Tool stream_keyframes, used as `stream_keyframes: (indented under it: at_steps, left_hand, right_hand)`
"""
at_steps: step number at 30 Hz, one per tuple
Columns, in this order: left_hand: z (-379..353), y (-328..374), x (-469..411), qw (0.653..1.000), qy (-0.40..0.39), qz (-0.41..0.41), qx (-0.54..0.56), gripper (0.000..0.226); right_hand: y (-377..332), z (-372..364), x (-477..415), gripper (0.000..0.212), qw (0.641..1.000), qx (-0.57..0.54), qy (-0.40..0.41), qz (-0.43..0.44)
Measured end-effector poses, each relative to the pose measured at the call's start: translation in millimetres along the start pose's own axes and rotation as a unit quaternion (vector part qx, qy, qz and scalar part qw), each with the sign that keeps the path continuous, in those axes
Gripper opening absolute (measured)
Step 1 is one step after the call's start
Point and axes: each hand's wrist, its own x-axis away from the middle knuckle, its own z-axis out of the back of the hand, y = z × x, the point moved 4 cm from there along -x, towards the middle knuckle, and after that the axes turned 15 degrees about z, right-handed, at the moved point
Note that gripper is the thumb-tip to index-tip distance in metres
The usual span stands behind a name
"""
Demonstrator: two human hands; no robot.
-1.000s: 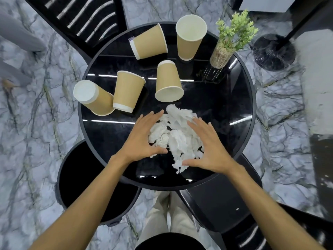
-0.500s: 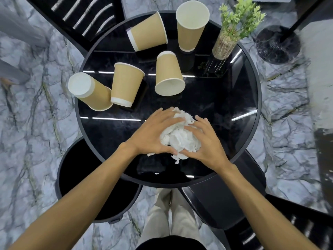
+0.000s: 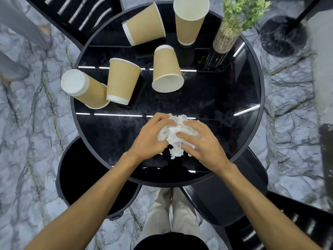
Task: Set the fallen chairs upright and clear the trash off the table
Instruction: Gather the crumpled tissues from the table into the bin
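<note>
A wad of crumpled white tissue lies on the near part of the round black table. My left hand grips its left side and my right hand grips its right side, fingers curled into the paper. A few scraps hang out below the hands. Several tan paper cups stand or lie beyond: one upright, one on its side at the back, one on its side in the middle, one upside down, one on its side at the left edge.
A glass vase with a green plant stands at the table's back right. A black round bin sits below the table's left edge. Black chairs show at the near right and the far left. The floor is grey marble.
Both hands have closed in from the sides and bunched the spread-out tissue into a tight wad between them. The cups have not moved.
</note>
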Motion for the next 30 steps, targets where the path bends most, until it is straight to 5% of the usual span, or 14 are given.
stream_keyframes:
  at_steps: [8,13,30]
  left_hand:
    - [4,-1,16,0.993,-0.075,-0.063,-0.065,0.051]
    - [1,-3,20,0.988,-0.065,-0.072,-0.118,0.049]
    - [8,20,44,0.998,0.049,0.023,0.038,0.017]
  right_hand:
    - [6,-2,2,0.063,0.997,-0.034,-0.041,-0.053]
    - [9,-1,2,0.046,0.998,-0.037,-0.005,-0.041]
    - [-9,21,-10,0.024,0.986,-0.128,0.074,-0.074]
